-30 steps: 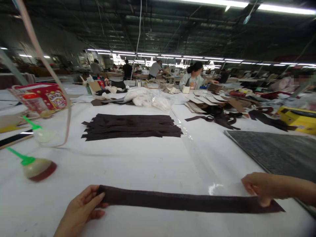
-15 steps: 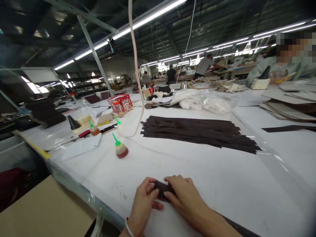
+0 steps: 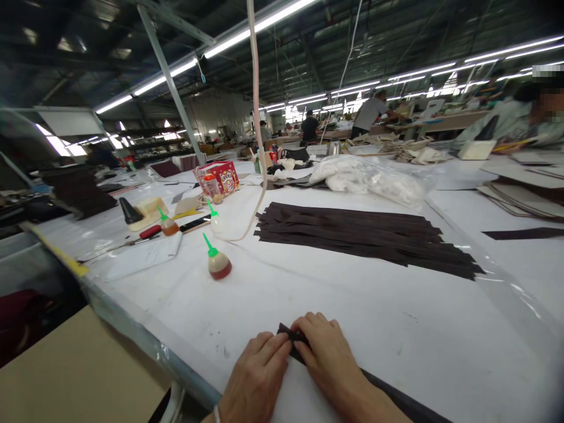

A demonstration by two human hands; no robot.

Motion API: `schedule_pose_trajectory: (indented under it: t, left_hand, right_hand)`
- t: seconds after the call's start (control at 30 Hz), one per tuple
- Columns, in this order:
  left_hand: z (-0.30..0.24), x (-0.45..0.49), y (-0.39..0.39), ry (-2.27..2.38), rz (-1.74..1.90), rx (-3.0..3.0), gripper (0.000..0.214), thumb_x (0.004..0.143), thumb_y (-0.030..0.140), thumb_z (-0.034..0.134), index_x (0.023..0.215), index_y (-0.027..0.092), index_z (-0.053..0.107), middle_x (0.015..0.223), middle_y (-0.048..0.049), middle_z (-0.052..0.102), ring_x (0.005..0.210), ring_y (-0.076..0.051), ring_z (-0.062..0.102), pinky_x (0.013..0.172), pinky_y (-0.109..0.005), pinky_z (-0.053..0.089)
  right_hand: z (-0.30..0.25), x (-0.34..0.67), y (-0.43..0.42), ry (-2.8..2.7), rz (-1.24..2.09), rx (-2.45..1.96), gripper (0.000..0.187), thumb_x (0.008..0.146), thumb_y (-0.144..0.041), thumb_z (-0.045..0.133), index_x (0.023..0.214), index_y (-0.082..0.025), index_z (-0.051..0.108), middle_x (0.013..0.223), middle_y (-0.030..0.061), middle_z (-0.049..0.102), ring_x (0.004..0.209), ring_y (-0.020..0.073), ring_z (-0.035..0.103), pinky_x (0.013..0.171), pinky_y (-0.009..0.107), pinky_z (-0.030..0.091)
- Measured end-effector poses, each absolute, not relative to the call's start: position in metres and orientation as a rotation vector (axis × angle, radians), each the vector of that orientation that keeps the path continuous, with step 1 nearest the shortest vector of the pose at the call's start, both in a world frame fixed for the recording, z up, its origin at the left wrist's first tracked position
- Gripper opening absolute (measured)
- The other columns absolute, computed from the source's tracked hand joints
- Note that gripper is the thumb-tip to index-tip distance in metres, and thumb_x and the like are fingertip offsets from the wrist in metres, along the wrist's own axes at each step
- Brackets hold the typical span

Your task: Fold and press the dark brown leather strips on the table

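- While two hands meet at the near edge of the white table (image 3: 273, 294), one dark strip (image 3: 400, 399) lies between them, its far-left end poking out past the fingers and its length running under the right forearm toward the near right.
- One right hand (image 3: 328, 352): thumb below and fingers above, pinched on the dark strip close to that end.
- One left hand (image 3: 258, 376): fingers held together, tips against the same end; its thumb is hidden, so I cannot tell whether it grips or only presses.
- One broad pile of dark strips (image 3: 352, 235), beyond the hands to the right; too overlapped to count.
- One loose strip (image 3: 524, 234), alone at the far right, near one stack of boards (image 3: 524, 197).
- Three green-nozzled bottles, left of the pile: one with red liquid (image 3: 219, 265), one pale (image 3: 215, 222), one amber (image 3: 168, 224).
- One red-handled tool (image 3: 150, 231) and one white sheet (image 3: 147, 255), farther left.
- One red patterned box (image 3: 224, 176), beyond the bottles.
- One clear plastic bag (image 3: 365, 176) with white contents, beyond the pile.
- One co-worker (image 3: 506, 120) at the far right.
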State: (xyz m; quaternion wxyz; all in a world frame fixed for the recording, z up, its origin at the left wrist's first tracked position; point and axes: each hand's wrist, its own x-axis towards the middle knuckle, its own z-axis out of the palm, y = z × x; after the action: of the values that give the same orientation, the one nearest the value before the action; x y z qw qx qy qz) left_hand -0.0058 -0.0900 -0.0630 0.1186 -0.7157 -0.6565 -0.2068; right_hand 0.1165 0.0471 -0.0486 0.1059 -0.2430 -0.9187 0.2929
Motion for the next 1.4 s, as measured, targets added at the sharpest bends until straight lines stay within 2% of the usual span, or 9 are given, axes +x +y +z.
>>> schedule_pose_trajectory:
  t: [0.27,0.6,0.93,1.07,1.23,1.4]
  left_hand:
    - [-0.06,-0.016,-0.093,-1.879,-0.468,-2.103,0.031,0.091,0.01,0.041,0.118,0.01,0.057,0.12,-0.0103,0.064,0.107,-0.024,0.059,0.09,-0.038,0.056]
    - [-0.063,-0.02,-0.095,-1.95,-0.479,-2.118,0.032,0.091,0.013,0.045,0.121,0.013,0.056,0.122,-0.0099,0.063,0.109,-0.024,0.059,0.092,-0.041,0.055]
    - [-0.061,-0.023,-0.096,-1.917,-0.395,-2.119,0.033,0.091,0.014,0.045,0.123,0.012,0.056,0.124,-0.0079,0.063,0.109,-0.025,0.058,0.09,-0.04,0.056]
    - [-0.06,-0.024,-0.097,-1.919,-0.383,-2.124,0.034,0.092,0.014,0.045,0.124,0.013,0.055,0.125,-0.0069,0.062,0.109,-0.024,0.058,0.09,-0.04,0.055]
    - [-0.06,-0.025,-0.097,-1.947,-0.396,-2.136,0.034,0.092,0.015,0.046,0.125,0.015,0.054,0.125,-0.0062,0.062,0.11,-0.023,0.056,0.091,-0.039,0.054]
    - [-0.058,-0.028,-0.101,-2.098,-0.443,-2.079,0.036,0.091,0.018,0.05,0.126,0.021,0.055,0.127,-0.0092,0.057,0.113,-0.023,0.055,0.093,-0.04,0.053]
  right_hand:
    - [-0.057,0.116,0.051,-2.688,0.866,-0.635,0.027,0.085,-0.003,0.05,0.097,-0.022,0.063,0.098,0.0027,0.061,0.094,0.022,0.049,0.082,0.036,0.031]
    - [-0.067,0.121,0.054,-2.655,0.843,-0.4,0.028,0.09,-0.002,0.047,0.104,-0.021,0.064,0.095,0.0041,0.058,0.09,0.0204,0.048,0.081,0.034,0.038]
    - [-0.071,0.126,0.05,-2.668,0.717,-0.318,0.024,0.086,0.002,0.053,0.096,-0.017,0.063,0.092,0.0039,0.055,0.086,0.0191,0.048,0.078,0.032,0.04]
    - [-0.071,0.127,0.049,-2.717,0.588,-0.283,0.024,0.086,0.0,0.057,0.102,-0.017,0.062,0.093,0.0036,0.055,0.084,0.0195,0.047,0.076,0.033,0.038]
    - [-0.071,0.127,0.05,-2.773,0.428,-0.219,0.035,0.085,-0.002,0.057,0.117,-0.018,0.057,0.096,0.0032,0.056,0.084,0.0197,0.046,0.075,0.034,0.034]
    - [-0.069,0.126,0.051,-2.82,0.369,-0.197,0.042,0.086,-0.006,0.054,0.126,-0.02,0.051,0.101,0.0033,0.056,0.089,0.0209,0.045,0.077,0.036,0.031]
